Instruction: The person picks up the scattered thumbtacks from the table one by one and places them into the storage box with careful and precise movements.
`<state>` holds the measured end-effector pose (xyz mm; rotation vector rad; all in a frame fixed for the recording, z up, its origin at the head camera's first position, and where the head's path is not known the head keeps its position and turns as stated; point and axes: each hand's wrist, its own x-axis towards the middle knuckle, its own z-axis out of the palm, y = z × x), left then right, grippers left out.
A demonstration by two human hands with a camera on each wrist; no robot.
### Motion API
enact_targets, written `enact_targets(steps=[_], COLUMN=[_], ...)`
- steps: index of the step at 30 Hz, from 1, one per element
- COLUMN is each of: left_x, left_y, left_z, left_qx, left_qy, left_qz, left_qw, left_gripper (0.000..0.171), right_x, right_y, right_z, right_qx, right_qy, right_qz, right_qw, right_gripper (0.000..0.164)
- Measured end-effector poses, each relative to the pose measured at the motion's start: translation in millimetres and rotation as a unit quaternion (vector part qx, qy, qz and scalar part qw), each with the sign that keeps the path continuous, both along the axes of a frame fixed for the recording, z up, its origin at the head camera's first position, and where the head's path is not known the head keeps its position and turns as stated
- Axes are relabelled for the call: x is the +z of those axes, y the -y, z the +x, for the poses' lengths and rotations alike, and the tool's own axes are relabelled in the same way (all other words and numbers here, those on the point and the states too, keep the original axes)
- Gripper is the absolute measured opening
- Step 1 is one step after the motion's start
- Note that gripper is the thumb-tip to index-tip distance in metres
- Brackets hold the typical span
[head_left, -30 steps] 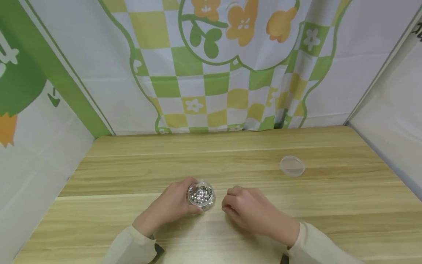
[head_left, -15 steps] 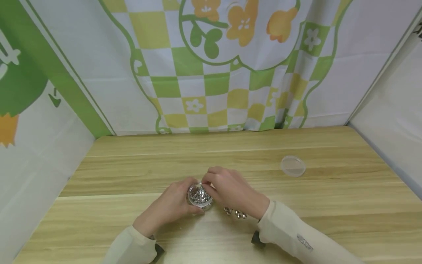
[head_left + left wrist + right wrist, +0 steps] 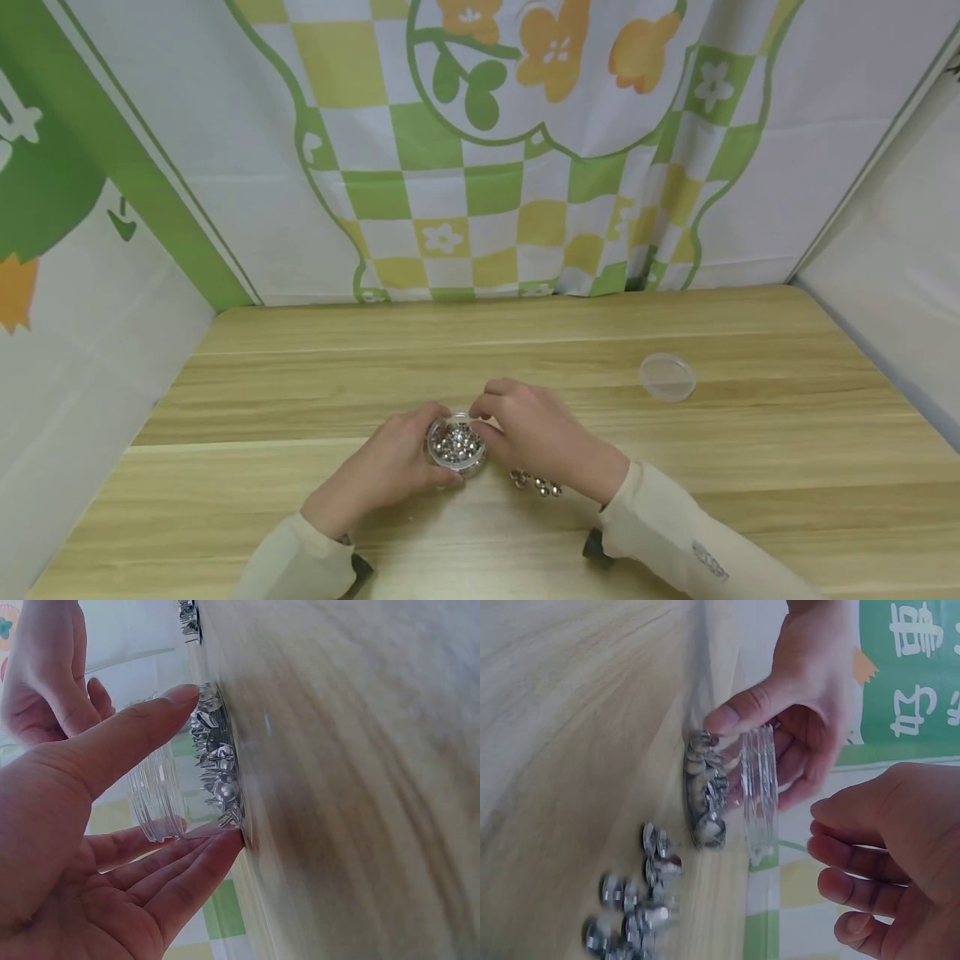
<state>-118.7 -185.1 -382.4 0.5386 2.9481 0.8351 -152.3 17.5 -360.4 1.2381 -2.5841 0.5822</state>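
Observation:
A small clear plastic jar (image 3: pixel 457 467) of silver thumbtacks (image 3: pixel 457 442) stands on the wooden table. My left hand (image 3: pixel 393 467) grips it by the side, thumb in front and fingers round the back; the left wrist view shows the spiky tacks (image 3: pixel 217 772) heaped in its bottom. Just above the open mouth hovers my right hand (image 3: pixel 525 429), fingers curled with thumb and forefinger tips close together. Whether a tack is between those tips I cannot tell. Several loose tacks (image 3: pixel 634 907) lie in small groups on the table, below the right wrist in the head view.
A clear round lid (image 3: pixel 667 377) lies flat toward the back right of the table (image 3: pixel 337 350). Behind the table hangs a green, yellow and white checked curtain (image 3: pixel 487 192), and pale cloth walls close off both sides.
My right hand has gone from the table beside the jar to the jar's mouth, then slightly back right, uncovering the loose tacks. My left hand keeps its hold on the jar.

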Motion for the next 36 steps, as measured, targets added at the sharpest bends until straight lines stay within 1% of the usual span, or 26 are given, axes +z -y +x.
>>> enact_targets(steps=[6,10,15,17,21,24,29,33,36], left_x=[0.1,0.6,0.1,-0.3,-1.0,-1.2,-1.3,-0.5,0.1], left_y=[0,1,0,0,-1,-1,-1,-1,-1], left_z=[0.8,1.2,0.6,0.4,0.1,0.1,0.1,0.2,0.0], left_qx=[0.007,0.009,0.008,0.008,0.01,0.011,0.009,0.006,0.0], left_qy=[0.001,-0.004,-0.003,-0.001,0.001,0.002,0.001,-0.002,-0.006], left_qz=[0.007,0.006,0.006,0.006,0.006,0.006,0.004,-0.005,-0.009], left_qw=[0.9999,0.9999,0.9999,0.9999,0.9999,0.9999,0.9999,1.0,0.9999], left_gripper=[0.072,0.072,0.072,0.072,0.073,0.074,0.076,0.079,0.084], right_x=[-2.7,-3.8,-3.7,-5.0,-10.4,-15.7,-22.1,-22.1,-18.9], right_y=[-27,-45,-64,-69,-73,-73,-72,-71,-68], right_z=[0.8,2.1,4.5,5.0,5.1,5.0,4.8,4.5,2.4], right_qx=[0.011,0.017,0.012,0.014,0.013,0.008,0.006,0.004,0.003], right_qy=[0.003,0.006,0.032,0.036,0.041,0.048,0.051,0.049,0.037], right_qz=[0.008,0.014,0.046,0.058,0.071,0.082,0.089,0.093,0.088], right_qw=[1.0,1.0,0.998,0.998,0.997,0.995,0.995,0.994,0.995], right_gripper=[0.004,0.009,0.011,0.012,0.014,0.02,0.024,0.022,0.022])
